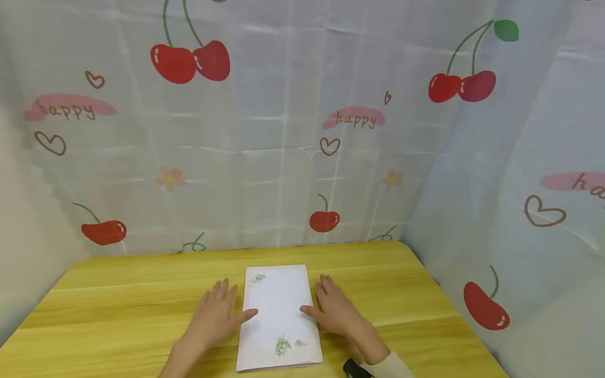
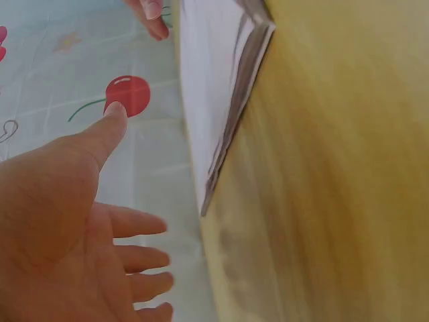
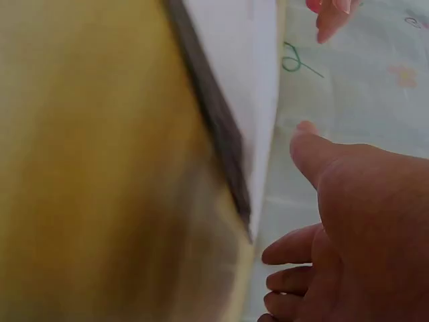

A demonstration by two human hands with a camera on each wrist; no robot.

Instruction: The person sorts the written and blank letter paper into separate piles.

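Observation:
A white paper stack (image 1: 279,315) with small green leaf prints lies on the table, its long sides running away from me. To its left is my left hand (image 1: 215,315), fingers straight and pointing forward, the thumb reaching over the stack's left edge. My right hand (image 1: 336,310) mirrors it on the other side, thumb over the right edge. The left wrist view shows the layered sheet edges of the stack (image 2: 211,87) apart from the left hand (image 2: 74,221). Likewise, a gap separates the right hand (image 3: 362,228) from the stack (image 3: 244,74). Neither hand grips anything.
The yellow wood-grain table (image 1: 132,310) extends to both sides of the stack. Behind it and to the right hangs a pale curtain (image 1: 264,131) printed with cherries and hearts. A black object (image 1: 355,368) shows by the right sleeve (image 1: 389,366).

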